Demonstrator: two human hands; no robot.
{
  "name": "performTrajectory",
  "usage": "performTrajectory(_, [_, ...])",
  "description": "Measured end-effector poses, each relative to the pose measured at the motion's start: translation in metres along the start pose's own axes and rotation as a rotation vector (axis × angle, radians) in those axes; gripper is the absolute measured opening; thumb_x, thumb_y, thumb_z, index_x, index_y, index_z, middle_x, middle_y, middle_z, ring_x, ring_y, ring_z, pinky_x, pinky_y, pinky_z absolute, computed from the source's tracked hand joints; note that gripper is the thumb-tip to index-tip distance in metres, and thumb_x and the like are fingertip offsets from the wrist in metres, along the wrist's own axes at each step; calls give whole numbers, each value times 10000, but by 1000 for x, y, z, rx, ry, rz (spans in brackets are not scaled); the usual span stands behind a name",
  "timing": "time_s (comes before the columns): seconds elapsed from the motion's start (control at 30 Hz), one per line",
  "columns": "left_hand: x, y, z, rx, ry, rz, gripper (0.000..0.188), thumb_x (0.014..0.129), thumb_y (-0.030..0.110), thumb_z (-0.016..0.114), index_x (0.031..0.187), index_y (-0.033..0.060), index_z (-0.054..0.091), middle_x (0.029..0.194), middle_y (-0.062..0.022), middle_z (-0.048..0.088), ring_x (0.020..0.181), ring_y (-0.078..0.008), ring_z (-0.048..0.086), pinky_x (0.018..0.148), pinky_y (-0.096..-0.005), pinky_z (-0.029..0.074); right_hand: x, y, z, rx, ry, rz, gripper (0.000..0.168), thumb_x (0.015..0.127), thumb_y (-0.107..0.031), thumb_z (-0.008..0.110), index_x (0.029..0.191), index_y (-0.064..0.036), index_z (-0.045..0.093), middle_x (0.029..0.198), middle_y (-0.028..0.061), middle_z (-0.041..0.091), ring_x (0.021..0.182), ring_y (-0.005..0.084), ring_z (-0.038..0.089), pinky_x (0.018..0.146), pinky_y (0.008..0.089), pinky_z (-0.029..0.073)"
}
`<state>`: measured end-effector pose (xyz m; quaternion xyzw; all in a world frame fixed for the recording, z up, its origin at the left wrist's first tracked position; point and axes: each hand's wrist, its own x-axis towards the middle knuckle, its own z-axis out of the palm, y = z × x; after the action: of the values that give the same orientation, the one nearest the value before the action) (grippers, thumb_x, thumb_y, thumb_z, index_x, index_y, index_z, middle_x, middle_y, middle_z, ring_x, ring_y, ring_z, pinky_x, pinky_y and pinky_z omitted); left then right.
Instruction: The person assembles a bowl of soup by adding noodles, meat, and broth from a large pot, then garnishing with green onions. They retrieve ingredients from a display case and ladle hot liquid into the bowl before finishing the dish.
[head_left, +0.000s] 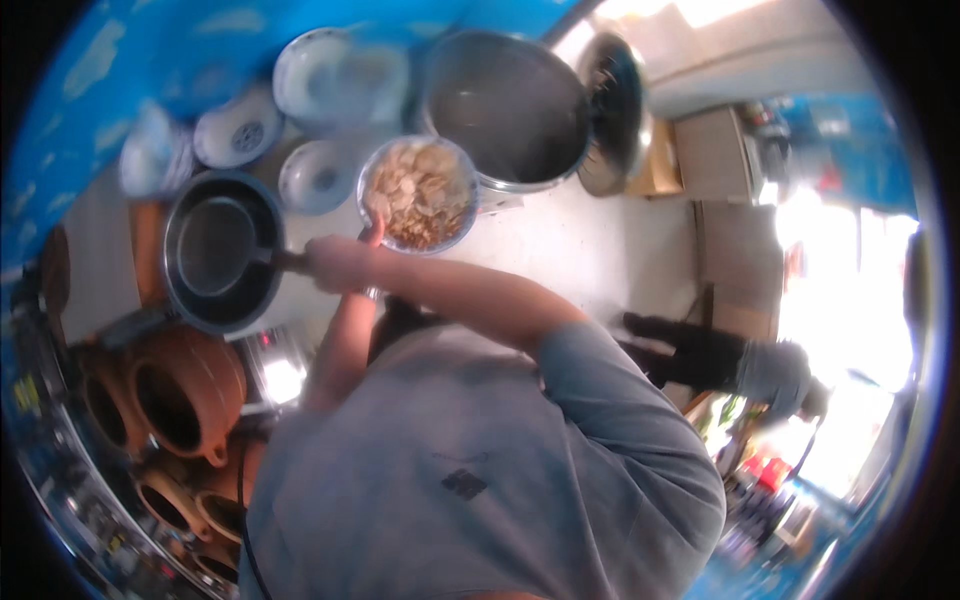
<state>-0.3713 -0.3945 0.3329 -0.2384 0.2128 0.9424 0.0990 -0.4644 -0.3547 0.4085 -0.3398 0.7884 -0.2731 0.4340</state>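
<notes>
My right hand (339, 264) is closed on the brown handle (292, 262) of a round, wide-headed utensil, perhaps a ladle or strainer. Its head (217, 247) lies over or inside a dark round basin (274, 217); the exact depth cannot be told. My right forearm crosses above my left wrist. With the thumb at the rim, my left hand (374, 229) holds a patterned bowl (472, 187). Pale sliced pieces (416, 176) and smaller brown bits (427, 225) fill that bowl. Just beyond it stands a large metal pot (510, 112), its inside hazy. The fingers under the bowl are hidden.
Several patterned white bowls (238, 133) stand along the blue wall. A metal lid (616, 112) leans right of the pot, near cardboard boxes (716, 154). Brown clay pots (187, 390) sit at the lower left. Another person (772, 375) is farther off at the right.
</notes>
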Motion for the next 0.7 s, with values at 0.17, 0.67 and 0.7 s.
performTrajectory(0.17, [-112, -18, -82, -72, 86, 165, 734, 973, 510, 575, 1494, 43, 356, 1422, -143, 516, 1306, -301, 507, 1060, -467, 451, -4, -25, 110, -75, 102, -296, 345, 771, -125, 616, 1108, -77, 676, 852, 138, 718, 801, 302, 705, 692, 460, 550])
performTrajectory(0.67, [-648, -383, -417, -107, -149, 344, 748, 942, 511, 621, 1527, 136, 341, 1539, -90, 411, 1387, -294, 421, 1138, -507, 359, -506, -4, 718, 512, 76, -300, 170, 826, -183, 710, 849, -14, 698, 768, 40, 700, 742, 117, 683, 659, 285, 559])
performTrajectory(0.7, [-688, -411, -433, -84, -160, 368, 748, 939, 509, 626, 1528, 145, 343, 1539, -77, 415, 1389, -293, 421, 1138, -511, 359, -547, 2, 765, 498, 82, -245, 177, 845, -180, 698, 896, -10, 702, 799, 49, 707, 741, 120, 686, 660, 286, 564])
